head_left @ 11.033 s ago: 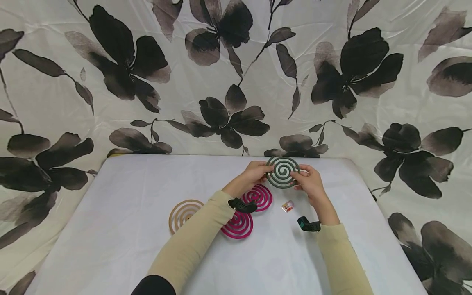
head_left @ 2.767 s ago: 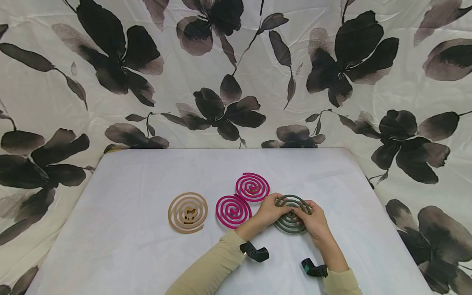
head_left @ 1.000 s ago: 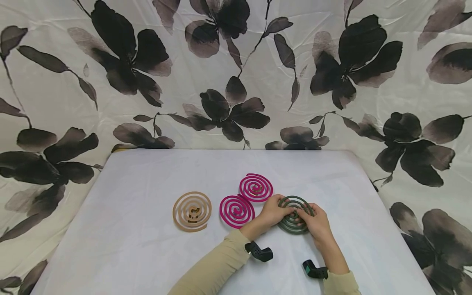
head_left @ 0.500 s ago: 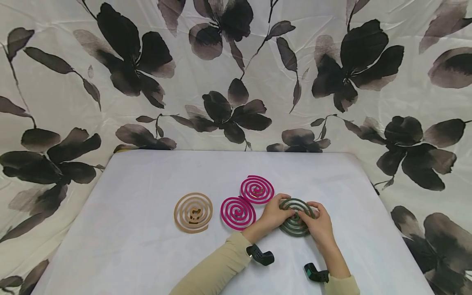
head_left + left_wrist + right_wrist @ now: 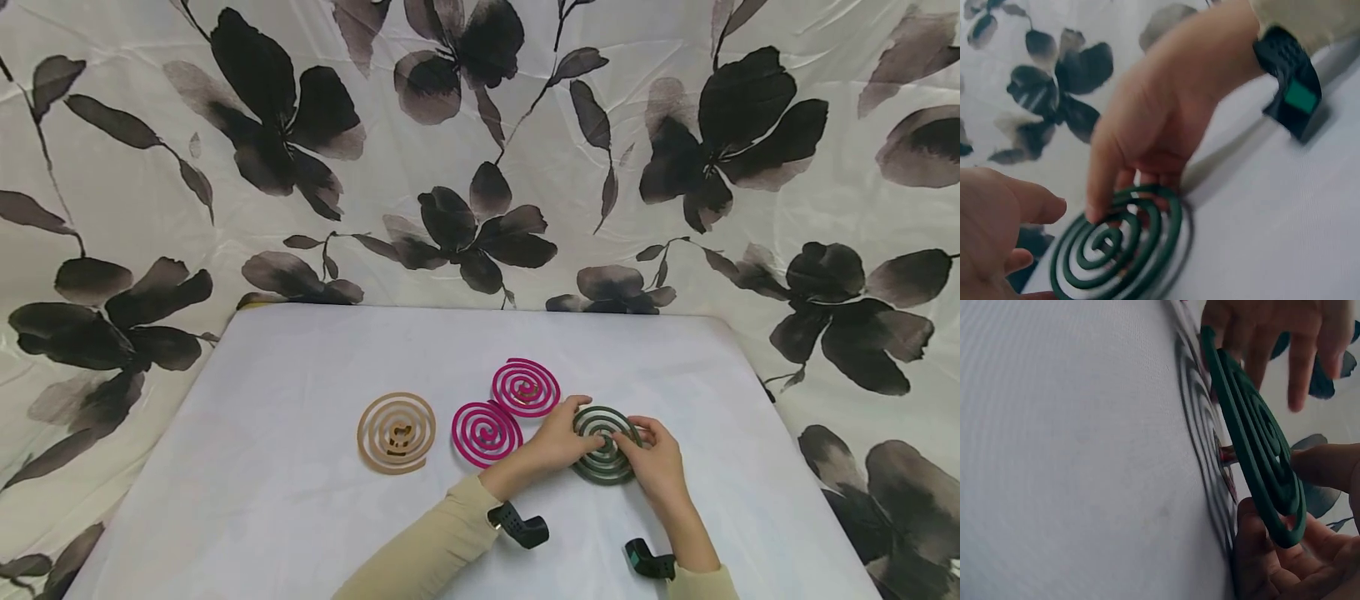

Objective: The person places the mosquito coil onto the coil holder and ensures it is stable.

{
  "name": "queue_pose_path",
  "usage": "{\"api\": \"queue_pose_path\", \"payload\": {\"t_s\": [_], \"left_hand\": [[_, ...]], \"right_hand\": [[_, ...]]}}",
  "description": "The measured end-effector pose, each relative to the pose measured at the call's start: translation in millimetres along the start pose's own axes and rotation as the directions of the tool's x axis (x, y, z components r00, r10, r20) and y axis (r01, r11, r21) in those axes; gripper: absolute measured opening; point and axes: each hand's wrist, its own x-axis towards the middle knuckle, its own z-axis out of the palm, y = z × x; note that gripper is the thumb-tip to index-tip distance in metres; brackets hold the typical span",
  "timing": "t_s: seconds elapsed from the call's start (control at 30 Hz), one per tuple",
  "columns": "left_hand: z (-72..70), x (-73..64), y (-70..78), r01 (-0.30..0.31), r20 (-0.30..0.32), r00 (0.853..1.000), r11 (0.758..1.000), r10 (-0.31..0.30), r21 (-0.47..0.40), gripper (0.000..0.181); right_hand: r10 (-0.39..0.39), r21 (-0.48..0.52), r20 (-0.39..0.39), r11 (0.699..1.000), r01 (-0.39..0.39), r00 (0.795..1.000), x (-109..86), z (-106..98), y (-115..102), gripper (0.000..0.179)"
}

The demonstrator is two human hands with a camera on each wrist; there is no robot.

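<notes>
A dark green mosquito coil is held tilted just above the table on the right. My right hand pinches its right edge, thumb on top and fingers beneath. At the coil's left side my left hand has its fingers spread. Both wrist views show the left thumb lifted off the coil, with the other fingers near its rim. Under the coil, the right wrist view shows a small reddish object on the table, partly hidden.
Two magenta coils lie touching, left of the hands. A tan coil lies farther left, with dark brown marks showing near its centre. The white table backs onto a floral cloth.
Since the oldest frame, the green coil has come nearer, to where a small colourful packet lay. In the last half second, my left hand has loosened its hold; the right still pinches the coil.
</notes>
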Motion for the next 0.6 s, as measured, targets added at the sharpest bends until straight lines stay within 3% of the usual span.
{"api": "queue_pose_path", "payload": {"t_s": [0.13, 0.3, 0.47, 0.6], "left_hand": [[-11.6, -12.2, 11.0, -0.046, 0.039, 0.998, 0.996, 0.044, 0.078, 0.06], [-29.6, -28.3, 16.3, -0.127, 0.06, 0.991, 0.989, 0.123, 0.074, 0.055], [-56.6, -44.3, 15.9, -0.26, 0.12, 0.957, 0.965, 0.263, -0.035, 0.037], [-79.9, -56.1, 5.6, -0.316, 0.155, 0.937, 0.949, 0.312, 0.003, 0.025]], "right_hand": [[-0.004, -0.025, 0.015, 1.0, 0.004, 1.0, 0.4, -4.0, 0.3, 0.038], [-0.015, -0.06, 0.006, 0.998, 0.016, 1.0, 0.7, -9.6, -0.7, 0.036], [-0.024, -0.084, 0.037, 0.996, 0.027, 0.999, -0.2, -13.1, 0.7, 0.037], [-0.043, -0.089, 0.072, 0.995, 0.049, 0.996, -0.6, -16.1, 2.8, 0.038]]}}
